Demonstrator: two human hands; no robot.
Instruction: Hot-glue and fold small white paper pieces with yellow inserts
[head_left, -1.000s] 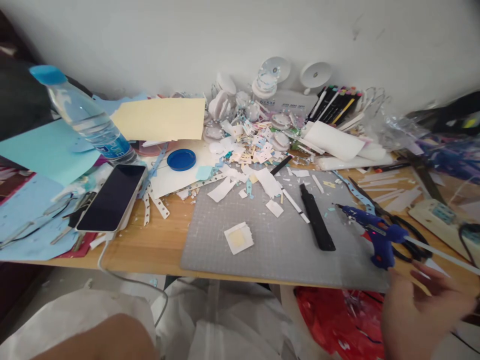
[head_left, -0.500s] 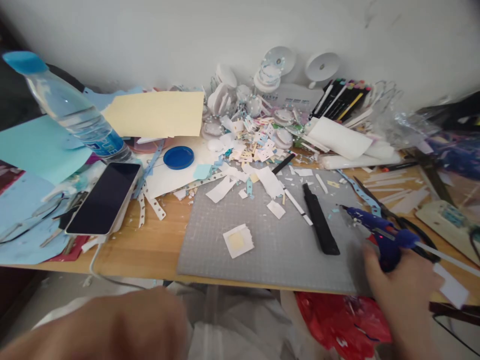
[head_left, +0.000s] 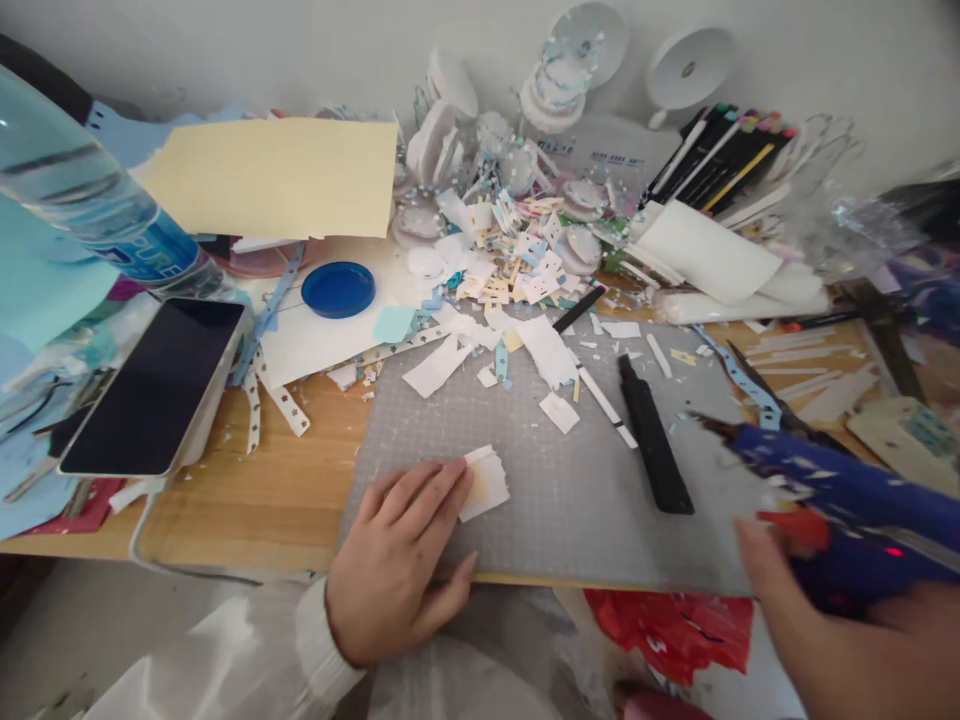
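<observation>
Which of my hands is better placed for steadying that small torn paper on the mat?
Probably your left hand: its fingers cover part of the torn white paper on the gray cutting mat. Your right hand is farther away, holding the blue glue gun.

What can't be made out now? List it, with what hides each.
All in the head view:
Bottle: top cut off by the left edge.
Glue gun: blurred; rear cut off by the right edge, grip partly behind the right hand.
Paper square: left part covered by the left hand.
Box: print too small to read.
</observation>
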